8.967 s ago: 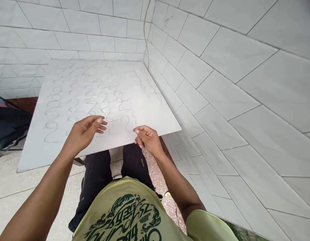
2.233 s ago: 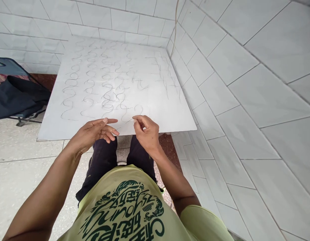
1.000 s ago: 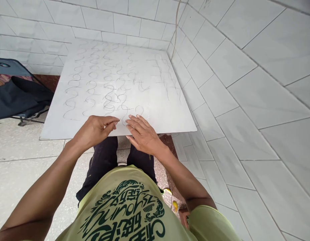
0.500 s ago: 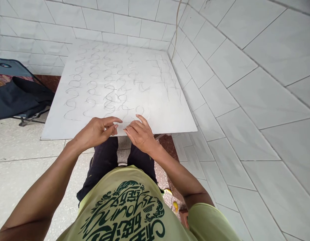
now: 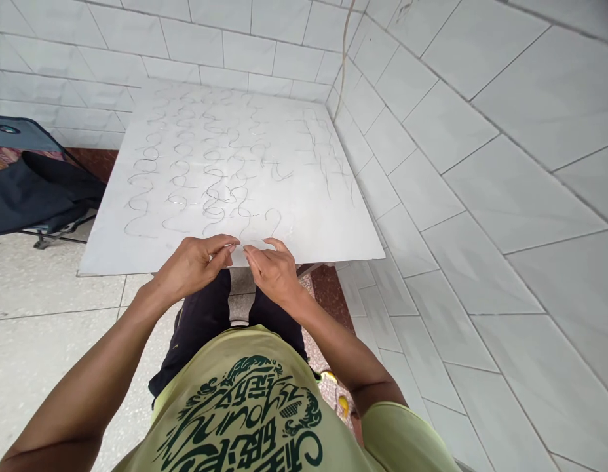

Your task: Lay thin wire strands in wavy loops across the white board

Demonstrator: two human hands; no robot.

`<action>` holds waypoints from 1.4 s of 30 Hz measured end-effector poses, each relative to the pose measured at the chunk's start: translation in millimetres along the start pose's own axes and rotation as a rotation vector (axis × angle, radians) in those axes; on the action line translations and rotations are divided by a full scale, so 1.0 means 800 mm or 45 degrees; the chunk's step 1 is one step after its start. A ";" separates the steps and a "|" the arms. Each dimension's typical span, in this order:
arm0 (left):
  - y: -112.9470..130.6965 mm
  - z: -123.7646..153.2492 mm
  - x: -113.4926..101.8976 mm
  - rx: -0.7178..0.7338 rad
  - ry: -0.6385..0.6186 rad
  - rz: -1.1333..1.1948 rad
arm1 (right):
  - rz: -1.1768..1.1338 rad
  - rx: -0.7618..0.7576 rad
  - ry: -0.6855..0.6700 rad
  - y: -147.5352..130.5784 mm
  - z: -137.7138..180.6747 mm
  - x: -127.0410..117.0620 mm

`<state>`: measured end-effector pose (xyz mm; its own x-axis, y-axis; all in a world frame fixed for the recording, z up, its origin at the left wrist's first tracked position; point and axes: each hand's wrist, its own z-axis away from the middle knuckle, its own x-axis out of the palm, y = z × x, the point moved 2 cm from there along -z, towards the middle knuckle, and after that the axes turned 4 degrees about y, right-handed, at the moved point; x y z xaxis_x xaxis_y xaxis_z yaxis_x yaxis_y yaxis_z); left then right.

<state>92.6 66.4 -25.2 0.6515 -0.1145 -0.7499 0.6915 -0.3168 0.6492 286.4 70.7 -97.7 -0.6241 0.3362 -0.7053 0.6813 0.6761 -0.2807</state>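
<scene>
Over the near edge of a white board (image 5: 328, 229), my left hand (image 5: 198, 262) is closed in a pinch, thumb against forefinger. My right hand (image 5: 274, 269) pinches close beside it, its fingertips almost meeting the left ones. A very thin wire appears to run between the two pinches, mostly hidden by the fingers. Beyond the hands, many thin curved wires (image 5: 215, 195) lie on the board in rough columns. One hooked wire (image 5: 273, 215) lies just past my right hand. Straighter wires (image 5: 326, 164) lie toward the right side.
A tiled wall (image 5: 196, 42) stands behind the board and another tiled wall (image 5: 461, 210) runs along its right. A cord (image 5: 344, 59) hangs in the corner. At the left is a folding chair (image 5: 19, 134) with dark cloth (image 5: 38, 190) over it.
My fingertips have come closer together, the left pinch tightening and the right hand turning slightly. The hooked wire past my right hand looks more open in outline than before.
</scene>
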 end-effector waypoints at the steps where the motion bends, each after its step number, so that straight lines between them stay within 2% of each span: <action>1: 0.002 0.001 0.000 -0.001 0.018 0.010 | -0.005 0.009 0.003 -0.001 0.000 0.000; 4: 0.003 0.002 -0.005 -0.047 0.053 0.028 | -0.049 -0.065 -0.032 -0.003 -0.001 -0.006; 11: -0.003 -0.005 -0.035 -0.139 -0.009 -0.004 | -0.071 -0.445 -0.195 0.006 -0.009 -0.036; 15: -0.006 -0.003 -0.044 -0.158 -0.007 -0.011 | -0.011 -0.489 -0.297 0.014 -0.002 -0.036; 18: -0.008 0.002 -0.045 -0.160 0.006 -0.011 | 0.101 -0.383 -0.371 0.014 0.007 -0.028; 21: -0.011 0.006 -0.046 -0.186 0.002 -0.006 | 0.199 -0.160 -0.423 0.008 0.012 -0.020; 25: -0.011 0.006 -0.046 -0.204 0.019 -0.006 | 0.180 0.092 -0.450 -0.008 0.014 -0.012; 30: -0.003 0.002 -0.046 -0.229 0.087 -0.028 | 0.146 0.228 -0.423 -0.026 0.016 -0.007; 34: 0.004 0.001 -0.044 -0.210 0.071 -0.022 | 0.124 0.386 -0.496 -0.029 0.017 -0.001; 37: 0.004 0.000 -0.043 -0.167 0.046 -0.063 | -0.018 0.495 -0.521 -0.027 0.017 0.001; 40: 0.000 -0.001 -0.045 -0.187 0.006 -0.085 | -0.202 0.504 -0.531 -0.024 0.018 -0.006; 42: -0.004 -0.001 -0.049 -0.214 -0.002 -0.084 | -0.298 0.432 -0.531 -0.019 0.019 -0.015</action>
<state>65.2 72.8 1.9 0.6024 -0.0997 -0.7919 0.7754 -0.1620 0.6103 289.3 46.1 -94.7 -0.6161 -0.1300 -0.7768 0.6706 0.4307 -0.6040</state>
